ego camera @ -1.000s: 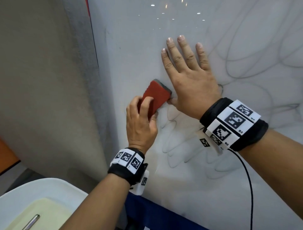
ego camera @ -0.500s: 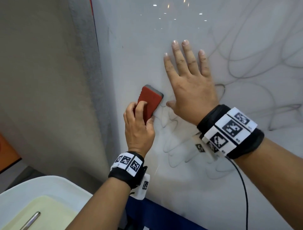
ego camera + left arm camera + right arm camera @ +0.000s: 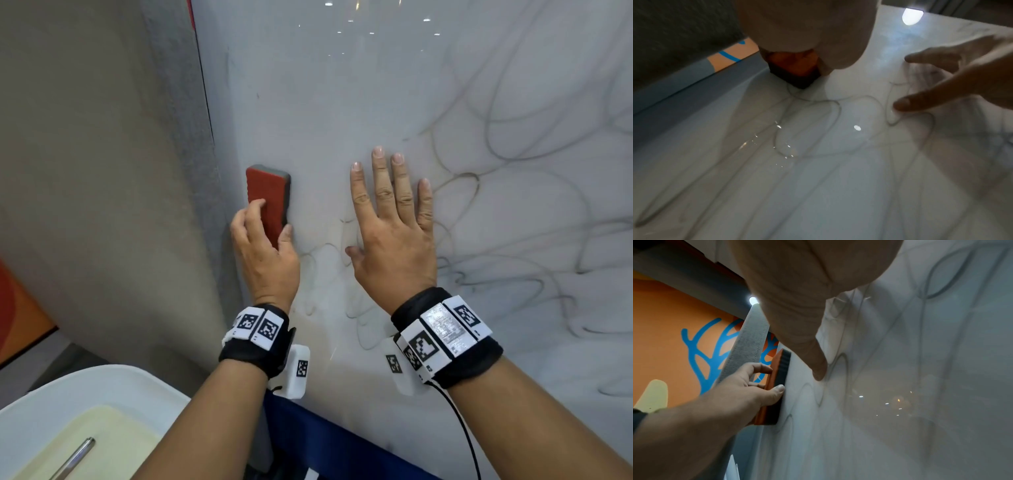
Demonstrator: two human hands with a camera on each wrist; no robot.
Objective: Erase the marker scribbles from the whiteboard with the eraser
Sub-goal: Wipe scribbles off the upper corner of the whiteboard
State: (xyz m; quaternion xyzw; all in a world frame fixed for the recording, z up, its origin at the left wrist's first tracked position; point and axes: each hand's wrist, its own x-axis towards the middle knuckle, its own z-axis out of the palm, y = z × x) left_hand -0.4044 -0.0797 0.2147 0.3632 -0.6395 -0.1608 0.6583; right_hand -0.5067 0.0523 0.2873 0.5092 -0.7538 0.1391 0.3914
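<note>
both hands are at the board: left hand [image 3: 265, 255] grips the eraser [image 3: 268, 195], fingers over its red back and thumb on the side, likely to keep the dark felt flat against the surface. right hand [image 3: 394, 233] lies open, fingers spread and straight on the board [image 3: 308, 102], apparently to brace it. board is large, glossy and upright, with light glints; the upper left looks clean, while grey scribbles [image 3: 513, 147] loop across the right and fainter ones run below the hands. eraser stands upright at the board's left edge, well apart from the darker loops, so much seems left to wipe.
</note>
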